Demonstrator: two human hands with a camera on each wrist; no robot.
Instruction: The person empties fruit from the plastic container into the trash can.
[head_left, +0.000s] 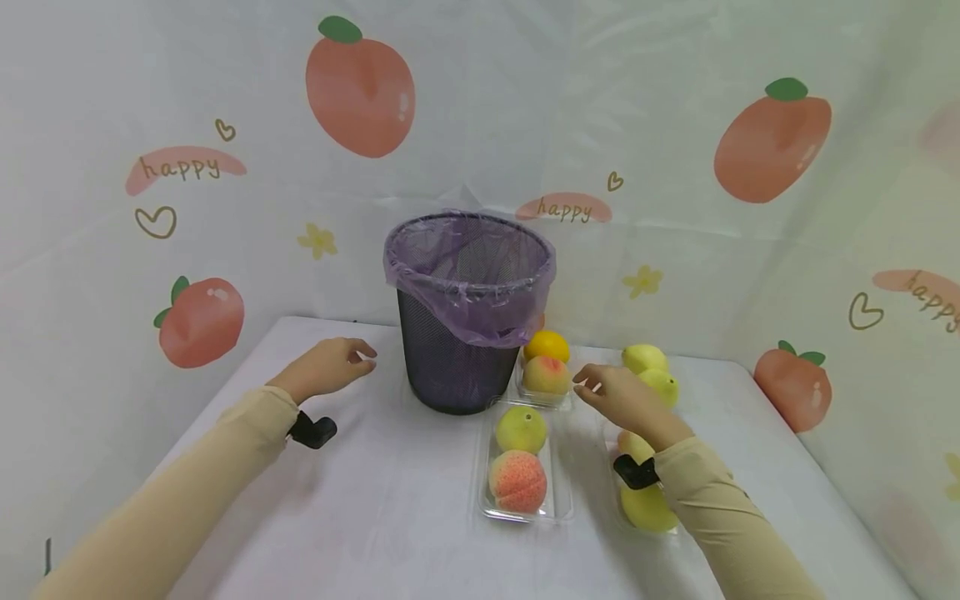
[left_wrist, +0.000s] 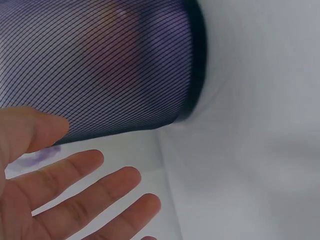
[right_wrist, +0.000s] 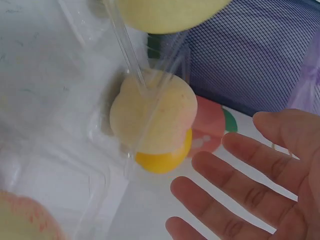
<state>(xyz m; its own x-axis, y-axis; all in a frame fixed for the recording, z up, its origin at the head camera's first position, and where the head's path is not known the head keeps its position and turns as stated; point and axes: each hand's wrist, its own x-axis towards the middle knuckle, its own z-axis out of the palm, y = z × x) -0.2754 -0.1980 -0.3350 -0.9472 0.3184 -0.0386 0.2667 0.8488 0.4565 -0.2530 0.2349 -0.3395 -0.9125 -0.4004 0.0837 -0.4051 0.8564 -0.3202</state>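
My left hand [head_left: 330,367] hovers left of a black mesh wastebasket [head_left: 459,358], its fingers relaxed and nothing in them. The left wrist view shows the thumb in front of the mesh wall [left_wrist: 100,65] and the other fingers spread. A purple bag [head_left: 480,312] lines the basket and folds over its rim. To the right, my right hand [head_left: 618,396] hangs beside a clear tray holding a peach [head_left: 547,377] and an orange [head_left: 547,346]. Its fingers are loosely extended and hold nothing, as the right wrist view shows.
A clear plastic tray [head_left: 558,500] in front of the basket carries a yellow-green fruit [head_left: 521,429] and a pink peach [head_left: 517,481]. Partly under the right forearm lies another tray with yellowish fruit [head_left: 648,508]. Farther back right are two yellow-green fruits [head_left: 645,358].
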